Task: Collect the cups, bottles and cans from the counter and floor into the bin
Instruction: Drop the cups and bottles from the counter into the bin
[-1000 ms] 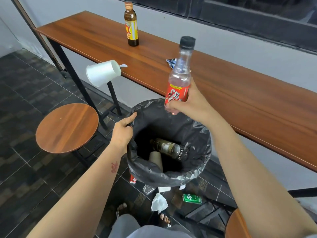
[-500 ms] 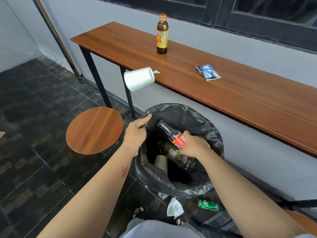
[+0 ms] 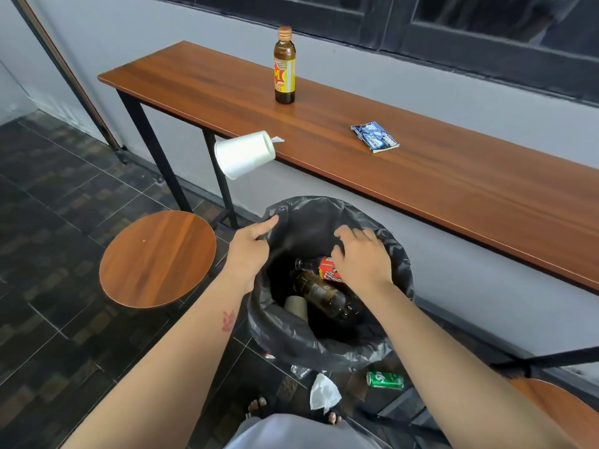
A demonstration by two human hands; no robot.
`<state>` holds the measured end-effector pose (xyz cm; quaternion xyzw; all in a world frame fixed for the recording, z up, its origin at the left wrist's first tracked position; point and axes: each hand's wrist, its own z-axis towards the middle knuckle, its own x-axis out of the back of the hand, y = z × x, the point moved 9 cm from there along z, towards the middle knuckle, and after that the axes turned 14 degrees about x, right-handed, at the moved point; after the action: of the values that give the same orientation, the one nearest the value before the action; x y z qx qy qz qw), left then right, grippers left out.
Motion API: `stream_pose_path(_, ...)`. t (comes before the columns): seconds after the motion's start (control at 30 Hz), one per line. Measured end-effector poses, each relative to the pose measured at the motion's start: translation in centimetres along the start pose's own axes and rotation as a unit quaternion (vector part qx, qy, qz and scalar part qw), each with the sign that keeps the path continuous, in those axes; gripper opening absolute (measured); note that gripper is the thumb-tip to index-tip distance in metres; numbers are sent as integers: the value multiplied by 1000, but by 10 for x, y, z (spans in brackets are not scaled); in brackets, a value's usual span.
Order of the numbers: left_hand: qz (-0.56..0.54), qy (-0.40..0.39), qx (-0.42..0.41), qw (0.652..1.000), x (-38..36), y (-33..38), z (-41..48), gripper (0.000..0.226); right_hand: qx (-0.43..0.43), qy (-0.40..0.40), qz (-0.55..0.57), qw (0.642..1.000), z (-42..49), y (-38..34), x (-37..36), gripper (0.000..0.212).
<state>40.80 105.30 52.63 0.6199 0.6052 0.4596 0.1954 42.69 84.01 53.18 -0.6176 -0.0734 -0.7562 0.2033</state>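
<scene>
The bin (image 3: pixel 324 348) with a black liner stands below the wooden counter (image 3: pixel 453 189). My left hand (image 3: pixel 251 246) pinches the liner's left rim. My right hand (image 3: pixel 359 257) hovers over the bin's mouth with fingers spread and nothing in it. Just under it lies the red-labelled plastic bottle (image 3: pixel 327 268), on top of a dark bottle (image 3: pixel 321 294) and a paper cup (image 3: pixel 296 306). A brown bottle (image 3: pixel 285 66) with a yellow label stands upright on the counter. A white cup (image 3: pixel 243 153) lies on its side, overhanging the counter's front edge. A green can (image 3: pixel 385 380) lies on the floor.
A blue packet (image 3: pixel 374 137) lies on the counter. A round wooden stool (image 3: pixel 157 257) stands left of the bin; another stool's edge (image 3: pixel 564 413) shows at lower right. A crumpled white tissue (image 3: pixel 322 392) and small litter lie on the tiled floor by my feet.
My right hand lowered the red-labelled bottle into the bin and let it go; the hand now hovers open above it. My left hand kept its hold on the liner.
</scene>
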Motion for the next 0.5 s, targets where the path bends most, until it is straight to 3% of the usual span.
stream_pose_path(0.13, -8, -10, 0, 1000, -10, 1, 17, 55, 17, 216, 26, 976, 20, 3, 66, 27)
stream_pose_path(0.23, 1, -17, -6, 1000, -17, 2, 28, 64, -4, 273, 0, 962, 38, 16, 96, 30)
stream_pose_path(0.37, 8, -18, -14, 1000, -23, 6, 37, 69, -60, 219, -8, 974, 68, 46, 94, 41)
stream_pose_path(0.5, 4, -12, 11, 1000, -22, 5, 40, 64, -105, 78, 5, 991, 101, 75, 70, 63)
